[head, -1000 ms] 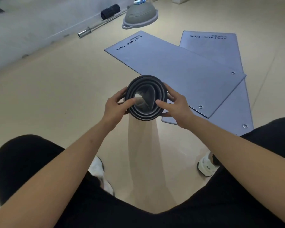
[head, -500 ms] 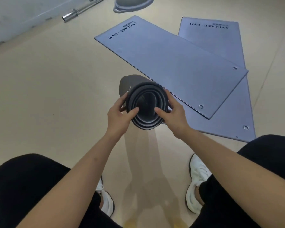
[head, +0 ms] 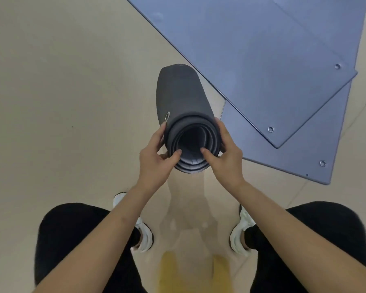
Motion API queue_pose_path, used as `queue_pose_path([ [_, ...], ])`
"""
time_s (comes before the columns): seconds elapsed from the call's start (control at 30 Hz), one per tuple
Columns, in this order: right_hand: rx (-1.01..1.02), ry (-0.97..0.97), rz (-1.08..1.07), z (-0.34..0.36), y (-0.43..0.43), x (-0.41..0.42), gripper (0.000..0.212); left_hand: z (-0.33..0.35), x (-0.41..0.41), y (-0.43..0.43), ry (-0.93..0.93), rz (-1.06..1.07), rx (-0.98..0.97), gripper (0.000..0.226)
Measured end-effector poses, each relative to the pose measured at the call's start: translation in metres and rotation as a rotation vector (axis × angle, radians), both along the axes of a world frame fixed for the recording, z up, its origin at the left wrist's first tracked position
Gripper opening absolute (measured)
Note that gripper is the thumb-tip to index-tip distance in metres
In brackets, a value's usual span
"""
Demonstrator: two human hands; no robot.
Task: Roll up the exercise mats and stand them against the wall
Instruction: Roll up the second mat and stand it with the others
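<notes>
Since half a second ago the rolled mat (head: 182, 96) has tilted further. Its far end has swung away from the person, and its dark outer wall now shows along most of its length. Both hands remain at the near end.

**Hand state**
- The left hand (head: 154, 163) grasps the left side of the near rim, fingers round the outside and thumb pressed on the coil's end face.
- The right hand (head: 224, 159) mirrors this on the right side.
- Neither hand is released.

**Location**
- The roll is over the floor (head: 72, 102), ahead of the person's shoes (head: 145, 235), with its open end raised toward the camera.
- Whether the far end rests on the floor cannot be told.
- Just to the right, the upper flat mat (head: 262, 60) lies unrolled across the lower flat mat (head: 304, 144).
- No wall is in view.

**Handling (judgement)**
- The mat looks like thick foam: light, soft and springy, with a matte surface unlikely to slip.
- The inner turns sit loosely, so the coil probably tends to unwind or telescope if held by the end alone.
- The free outer edge, marked by an eyelet (head: 167, 117), lies by the left fingers. Keep it pinned.
- For carrying, grip round the outer wall at mid-length with the free edge trapped under the palm.
</notes>
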State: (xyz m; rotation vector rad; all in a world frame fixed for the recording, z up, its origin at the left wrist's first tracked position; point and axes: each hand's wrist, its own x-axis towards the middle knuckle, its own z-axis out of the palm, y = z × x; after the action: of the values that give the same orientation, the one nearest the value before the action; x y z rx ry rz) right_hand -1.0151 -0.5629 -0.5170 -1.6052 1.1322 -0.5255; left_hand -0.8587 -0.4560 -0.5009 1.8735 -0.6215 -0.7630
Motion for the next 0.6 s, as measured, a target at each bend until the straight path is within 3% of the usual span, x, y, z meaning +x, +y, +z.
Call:
queue_pose_path([
  [0.23, 0.164, 0.137, 0.076, 0.123, 0.012, 0.013, 0.085, 0.116, 0.014, 0.022, 0.031, -0.055, 0.199, 0.072],
  [0.43, 0.251, 0.369, 0.41, 0.253, 0.011, 0.036, 0.085, 0.244, 0.031, 0.072, 0.315, -0.059, 0.338, 0.065],
  [0.6, 0.415, 0.439, 0.535, 0.35, 0.056, 0.079, 0.076, 0.328, 0.055, 0.14, 0.509, 0.032, 0.342, 0.048],
])
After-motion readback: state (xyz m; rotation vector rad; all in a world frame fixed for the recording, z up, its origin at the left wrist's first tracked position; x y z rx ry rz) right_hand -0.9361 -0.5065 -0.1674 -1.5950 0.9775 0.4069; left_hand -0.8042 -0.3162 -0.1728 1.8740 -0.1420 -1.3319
